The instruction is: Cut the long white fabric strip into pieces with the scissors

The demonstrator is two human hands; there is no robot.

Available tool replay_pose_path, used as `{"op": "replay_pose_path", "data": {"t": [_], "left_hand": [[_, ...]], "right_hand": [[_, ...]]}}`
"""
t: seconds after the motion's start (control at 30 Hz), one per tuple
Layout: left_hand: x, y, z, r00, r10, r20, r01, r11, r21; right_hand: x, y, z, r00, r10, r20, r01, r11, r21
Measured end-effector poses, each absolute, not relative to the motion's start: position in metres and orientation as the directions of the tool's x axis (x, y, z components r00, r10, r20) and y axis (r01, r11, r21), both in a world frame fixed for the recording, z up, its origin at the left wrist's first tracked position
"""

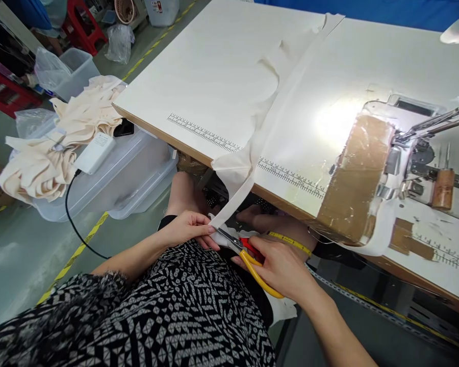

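While the patterned garment (168,311) fills the near side, both hands are at work over the lap. Right hand (283,262): gripping the handles of yellow-and-red scissors (258,275), blades pointing toward the left hand. Left hand (193,229): thumb and fingers pinching the near end of a white fabric strip (262,127), scissor tips just beside the fingers. Whether the blades are cutting cannot be told. Yellow measuring tape (290,242) lies over the thigh beyond the right hand. From the pinch, the strip rises over the edge of the white counter (199,66), crosses the printed ruler scale (202,133) and runs to the far side. Sewing machine (421,163) on the counter, to the right. Left of the counter, cream fabric (87,109) is heaped on a clear plastic bin (137,163). Farther off: red stool (80,28).
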State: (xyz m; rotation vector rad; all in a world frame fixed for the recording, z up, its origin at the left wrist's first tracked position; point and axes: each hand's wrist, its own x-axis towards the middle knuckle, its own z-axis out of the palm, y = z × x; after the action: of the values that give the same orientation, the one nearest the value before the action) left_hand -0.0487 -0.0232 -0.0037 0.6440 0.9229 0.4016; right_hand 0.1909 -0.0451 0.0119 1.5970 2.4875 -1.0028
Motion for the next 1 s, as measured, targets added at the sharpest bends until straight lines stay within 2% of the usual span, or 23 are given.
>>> {"op": "replay_pose_path", "data": {"t": [0.13, 0.4, 0.57, 0.63, 0.67, 0.73, 0.77, 0.83, 0.9, 0.93, 1.0], "left_hand": [[-0.049, -0.023, -0.005, 0.547, 0.578, -0.606, -0.045, 0.743, 0.668], [-0.046, -0.022, -0.003, 0.551, 0.560, -0.619, -0.017, 0.749, 0.663], [-0.047, -0.024, -0.006, 0.554, 0.567, -0.610, -0.008, 0.736, 0.677], [-0.051, -0.022, -0.008, 0.571, 0.572, -0.589, 0.044, 0.695, 0.718], [-0.054, -0.020, -0.008, 0.562, 0.602, -0.568, 0.096, 0.635, 0.767], [-0.060, -0.014, -0.006, 0.456, 0.749, -0.480, 0.249, 0.410, 0.877], [-0.063, -0.009, -0.003, 0.366, 0.847, -0.386, 0.340, 0.265, 0.902], [-0.063, 0.001, 0.004, 0.207, 0.971, -0.120, 0.499, 0.001, 0.867], [-0.056, 0.010, 0.010, 0.181, 0.978, 0.106, 0.557, -0.190, 0.808], [-0.051, 0.014, 0.011, 0.218, 0.962, 0.166, 0.544, -0.260, 0.798], [-0.042, 0.019, 0.008, 0.301, 0.939, 0.166, 0.479, -0.299, 0.826]], "right_hand": [[0.193, -0.045, 0.009, -0.492, 0.808, -0.324, 0.803, 0.277, -0.528], [0.186, -0.042, 0.007, -0.503, 0.815, -0.288, 0.825, 0.353, -0.442], [0.187, -0.042, 0.001, -0.495, 0.815, -0.302, 0.820, 0.324, -0.471], [0.189, -0.046, -0.001, -0.478, 0.829, -0.291, 0.816, 0.297, -0.496], [0.191, -0.049, -0.001, -0.466, 0.839, -0.281, 0.814, 0.281, -0.508], [0.194, -0.056, -0.004, -0.437, 0.862, -0.258, 0.807, 0.248, -0.537], [0.195, -0.060, -0.006, -0.424, 0.871, -0.249, 0.799, 0.231, -0.555], [0.198, -0.067, -0.010, -0.400, 0.886, -0.234, 0.777, 0.192, -0.599], [0.200, -0.074, -0.015, -0.365, 0.907, -0.210, 0.758, 0.159, -0.632], [0.201, -0.076, -0.016, -0.344, 0.919, -0.193, 0.752, 0.147, -0.643], [0.204, -0.081, -0.017, -0.298, 0.940, -0.163, 0.745, 0.122, -0.656]]}}
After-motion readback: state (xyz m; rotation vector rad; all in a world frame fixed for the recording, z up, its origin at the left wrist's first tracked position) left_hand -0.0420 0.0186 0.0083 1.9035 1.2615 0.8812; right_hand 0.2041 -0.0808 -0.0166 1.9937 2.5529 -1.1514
